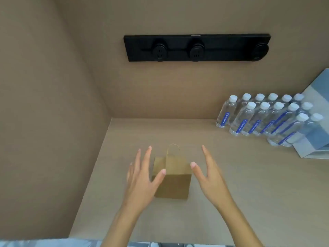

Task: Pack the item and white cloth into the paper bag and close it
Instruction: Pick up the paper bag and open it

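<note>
A small brown paper bag stands upright on the beige counter, its top folded shut and a twine handle sticking up behind. My left hand hovers just left of the bag, fingers spread, thumb tip over the bag's left edge. To the right of the bag, my right hand is flat and spread, a small gap away. Neither hand holds anything. No loose item or white cloth is visible.
Several clear water bottles with white caps and blue labels stand at the back right. A blue-and-white box sits beside them at the right edge. A black power strip is mounted on the back wall. A side wall rises on the left.
</note>
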The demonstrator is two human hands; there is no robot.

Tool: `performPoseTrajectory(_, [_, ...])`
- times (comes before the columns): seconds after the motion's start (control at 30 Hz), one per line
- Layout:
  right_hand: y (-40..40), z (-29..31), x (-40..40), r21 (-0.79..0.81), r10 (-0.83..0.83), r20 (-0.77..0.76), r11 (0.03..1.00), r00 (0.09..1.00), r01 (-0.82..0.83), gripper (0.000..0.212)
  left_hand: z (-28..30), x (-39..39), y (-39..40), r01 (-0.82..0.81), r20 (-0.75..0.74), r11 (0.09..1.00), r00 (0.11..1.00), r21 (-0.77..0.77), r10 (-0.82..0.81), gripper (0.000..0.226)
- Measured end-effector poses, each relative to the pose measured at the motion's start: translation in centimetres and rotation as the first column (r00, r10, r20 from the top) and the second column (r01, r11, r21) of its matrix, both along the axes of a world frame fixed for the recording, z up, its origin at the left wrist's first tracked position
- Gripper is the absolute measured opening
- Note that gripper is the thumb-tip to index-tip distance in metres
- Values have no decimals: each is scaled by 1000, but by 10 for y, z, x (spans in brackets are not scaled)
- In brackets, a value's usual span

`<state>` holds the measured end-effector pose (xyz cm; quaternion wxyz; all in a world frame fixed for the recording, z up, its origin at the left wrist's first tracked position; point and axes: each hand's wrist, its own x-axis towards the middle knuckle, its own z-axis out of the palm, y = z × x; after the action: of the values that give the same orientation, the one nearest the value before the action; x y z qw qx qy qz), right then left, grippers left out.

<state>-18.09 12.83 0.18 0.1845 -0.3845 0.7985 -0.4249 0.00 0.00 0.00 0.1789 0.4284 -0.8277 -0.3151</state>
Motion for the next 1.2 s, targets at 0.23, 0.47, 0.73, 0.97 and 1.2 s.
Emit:
performPoseTrajectory(0.23, [-28,-29,-5,147,-146,619,987,772,68,44,-31,-16,3,-96,-78,888,986,449,146,74])
performPoseTrajectory(0.47, [-30,-25,5,32,-106,916,981,387,192,50,-33,-20,-5,-56,-223,871,957,489,187,74])
performPoseTrajectory(0.73, [-10,-12,18,-133,100,829,991,550,19,43,-25,-23,13,-252,-12,965,967,76,254,54])
performPoseTrajectory(0.97, [-4,-3,29,-84,206,666,976,717,-203,33,-22,-20,37,40,-289,795,942,606,173,103])
performPoseTrajectory(1.2, [0,-1,38,-182,264,747,964,609,-195,32,-12,-13,35,311,-442,591,893,744,86,79])
